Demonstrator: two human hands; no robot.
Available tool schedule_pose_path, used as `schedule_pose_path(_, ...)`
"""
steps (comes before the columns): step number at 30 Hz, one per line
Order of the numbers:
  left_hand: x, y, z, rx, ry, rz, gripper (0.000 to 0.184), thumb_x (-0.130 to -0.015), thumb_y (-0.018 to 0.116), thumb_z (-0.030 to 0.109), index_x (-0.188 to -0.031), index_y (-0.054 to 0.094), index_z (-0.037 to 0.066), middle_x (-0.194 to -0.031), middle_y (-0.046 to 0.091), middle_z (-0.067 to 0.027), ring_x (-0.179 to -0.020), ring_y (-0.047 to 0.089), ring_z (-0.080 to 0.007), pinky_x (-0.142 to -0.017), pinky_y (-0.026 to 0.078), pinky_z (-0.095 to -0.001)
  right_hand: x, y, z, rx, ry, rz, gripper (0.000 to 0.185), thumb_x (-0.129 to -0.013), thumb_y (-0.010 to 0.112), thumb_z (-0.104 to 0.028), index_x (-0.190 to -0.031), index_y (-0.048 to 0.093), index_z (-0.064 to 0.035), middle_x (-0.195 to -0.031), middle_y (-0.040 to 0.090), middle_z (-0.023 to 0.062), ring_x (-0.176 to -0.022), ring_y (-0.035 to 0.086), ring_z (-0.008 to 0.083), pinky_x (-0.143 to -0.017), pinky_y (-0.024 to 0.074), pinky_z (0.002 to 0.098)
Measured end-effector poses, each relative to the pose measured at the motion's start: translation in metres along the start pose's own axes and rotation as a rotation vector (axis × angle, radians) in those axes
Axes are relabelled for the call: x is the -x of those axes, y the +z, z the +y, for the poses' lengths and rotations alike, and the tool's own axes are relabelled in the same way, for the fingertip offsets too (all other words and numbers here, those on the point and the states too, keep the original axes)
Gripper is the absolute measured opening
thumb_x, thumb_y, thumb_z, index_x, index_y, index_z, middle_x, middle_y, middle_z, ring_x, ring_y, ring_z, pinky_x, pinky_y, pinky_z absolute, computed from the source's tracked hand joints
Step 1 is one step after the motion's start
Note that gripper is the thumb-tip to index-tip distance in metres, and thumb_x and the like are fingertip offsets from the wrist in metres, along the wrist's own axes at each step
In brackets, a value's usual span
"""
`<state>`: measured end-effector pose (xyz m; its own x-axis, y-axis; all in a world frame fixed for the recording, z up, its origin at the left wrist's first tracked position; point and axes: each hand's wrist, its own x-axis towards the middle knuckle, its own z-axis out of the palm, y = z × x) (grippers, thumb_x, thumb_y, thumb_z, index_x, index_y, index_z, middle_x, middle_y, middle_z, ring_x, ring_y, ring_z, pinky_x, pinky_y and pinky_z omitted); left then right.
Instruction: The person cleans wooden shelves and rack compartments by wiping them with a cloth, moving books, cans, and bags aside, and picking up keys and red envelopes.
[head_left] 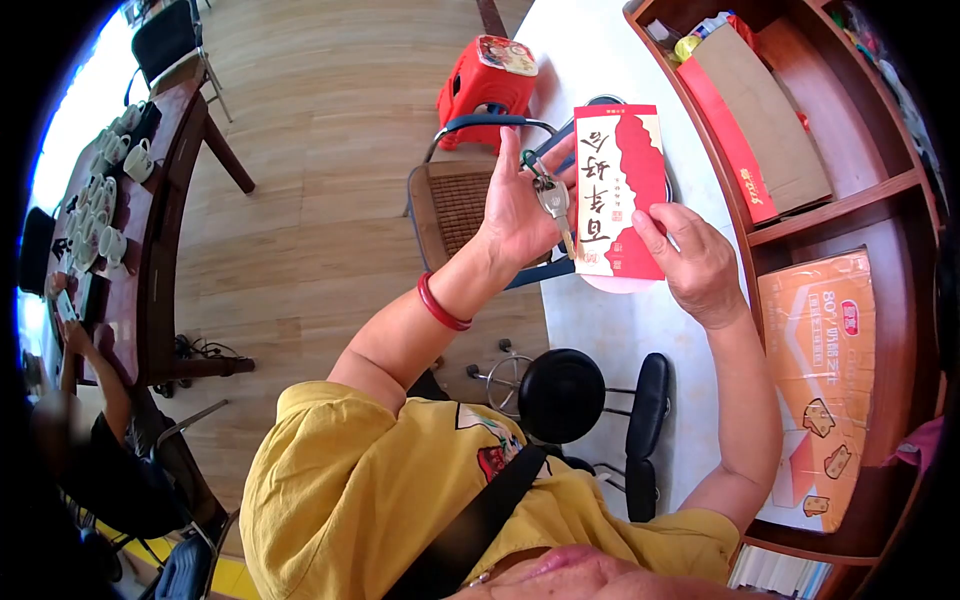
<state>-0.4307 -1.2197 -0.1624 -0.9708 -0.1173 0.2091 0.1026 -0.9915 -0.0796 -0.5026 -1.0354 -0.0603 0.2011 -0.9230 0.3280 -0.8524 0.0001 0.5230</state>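
My left hand (520, 205) is palm up, with a red bangle on its wrist. A bunch of keys (552, 197) on a green ring lies across its palm, and its fingertips pass behind a red-and-cream printed card (618, 190). Large dark Chinese characters run down the card's pale side. From the right, my right hand (695, 255) pinches the card's lower edge, thumb on the front. A pale pink edge shows just below the card; what it belongs to is mostly hidden.
A white table (590, 330) runs under my hands, beside wooden shelves (835, 205) with cardboard boxes. A red stool (487, 90), a woven-seat chair (450, 205) and a black round stool (561, 395) stand nearby. Cups cover a dark table (160, 290) at left, where another person sits.
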Motion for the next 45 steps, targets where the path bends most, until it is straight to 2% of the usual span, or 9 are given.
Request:
schedule_pose_path(19,0.018,-0.001,-0.005,-0.028,-0.104,0.034,0.076,-0.084,0.038,0.066,-0.127,0.043,0.003,-0.123,0.052,-0.0178,-0.114,0.051,-0.0325,-0.097,0.039,-0.0496,0.008,0.004,-0.016,-0.063,0.053,0.018,0.042,-0.068,0.066,-0.003,-0.109,0.062,-0.0033,-0.1,0.054,0.0079,-0.091,0.059,0.0209,-0.073,0.0539,0.0289)
schedule_pose_path(25,0.021,-0.005,-0.004,-0.062,-0.131,0.035,0.064,-0.085,0.047,0.057,-0.121,0.051,0.004,-0.124,0.052,-0.016,-0.114,0.051,-0.0316,-0.1,0.035,-0.0514,0.009,0.004,-0.017,-0.09,0.062,0.025,0.039,-0.068,0.065,-0.003,-0.107,0.063,-0.0029,-0.099,0.055,0.007,-0.091,0.059,0.0205,-0.071,0.0535,0.0285)
schedule_pose_path(27,0.021,-0.007,-0.003,-0.076,-0.134,0.102,0.057,-0.085,0.05,0.054,-0.117,0.053,0.006,-0.118,0.055,-0.0127,-0.11,0.053,-0.0299,-0.097,0.039,-0.0481,0.008,0.003,-0.021,-0.097,0.07,0.028,0.038,-0.068,0.064,-0.003,-0.106,0.063,-0.0029,-0.099,0.055,0.0069,-0.091,0.059,0.0209,-0.071,0.0532,0.0288)
schedule_pose_path(29,0.018,-0.024,-0.004,-0.134,-0.047,0.289,0.035,-0.084,0.062,0.032,-0.108,0.056,0.008,-0.101,0.056,-0.0036,-0.106,0.053,-0.0216,-0.094,0.041,-0.0471,0.01,0.0,-0.024,-0.122,0.1,0.003,0.035,-0.069,0.06,-0.005,-0.104,0.063,-0.0032,-0.099,0.056,0.0072,-0.093,0.059,0.0217,-0.073,0.0524,0.0298)
schedule_pose_path(30,0.02,-0.02,-0.005,-0.208,-0.128,0.318,0.031,-0.085,0.06,0.024,-0.109,0.055,0.006,-0.105,0.056,-0.0035,-0.106,0.054,-0.0206,-0.095,0.041,-0.0471,0.014,0.0,-0.025,-0.136,0.075,-0.003,0.034,-0.07,0.058,-0.007,-0.104,0.062,-0.0032,-0.1,0.056,0.0076,-0.094,0.058,0.0215,-0.074,0.0519,0.03)
schedule_pose_path(33,0.021,-0.034,-0.007,-0.372,-0.183,0.355,0.031,-0.086,0.055,0.01,-0.115,0.051,0.001,-0.112,0.058,-0.0114,-0.103,0.057,-0.0244,-0.093,0.045,-0.0437,0.014,0.005,-0.026,-0.208,0.065,-0.031,0.03,-0.073,0.055,-0.011,-0.101,0.061,-0.0023,-0.099,0.055,0.0075,-0.09,0.057,0.0196,-0.074,0.0502,0.0292)
schedule_pose_path(37,0.017,-0.024,-0.01,-0.318,-0.244,0.266,0.028,-0.088,0.051,0.007,-0.115,0.05,-0.003,-0.111,0.06,-0.0159,-0.1,0.06,-0.0262,-0.092,0.047,-0.0416,0.009,-0.015,-0.014,-0.108,0.107,-0.084,0.027,-0.076,0.053,-0.009,-0.102,0.06,-0.0057,-0.096,0.054,0.0062,-0.09,0.056,0.0185,-0.073,0.0498,0.0283)
schedule_pose_path(42,0.012,-0.008,-0.013,-0.258,-0.351,0.199,0.028,-0.087,0.053,0.007,-0.113,0.052,-0.003,-0.11,0.061,-0.0159,-0.098,0.061,-0.0261,-0.091,0.047,-0.0428,0.003,-0.104,0.031,0.267,0.43,0.158,0.013,-0.078,0.058,-0.007,-0.091,0.062,-0.005,-0.095,0.057,0.009,-0.084,0.058,0.0245,-0.071,0.0503,0.0328)
schedule_pose_path(45,-0.001,-0.001,-0.019,-0.225,-0.429,0.168,0.029,-0.086,0.054,0.007,-0.113,0.051,-0.003,-0.109,0.061,-0.016,-0.098,0.061,-0.0267,-0.091,0.047,-0.0425,-0.007,-0.172,0.067,0.491,0.807,0.276,0.021,-0.083,0.056,-0.014,-0.1,0.063,-0.0042,-0.102,0.058,0.0147,-0.093,0.058,0.0303,-0.078,0.0485,0.0368)
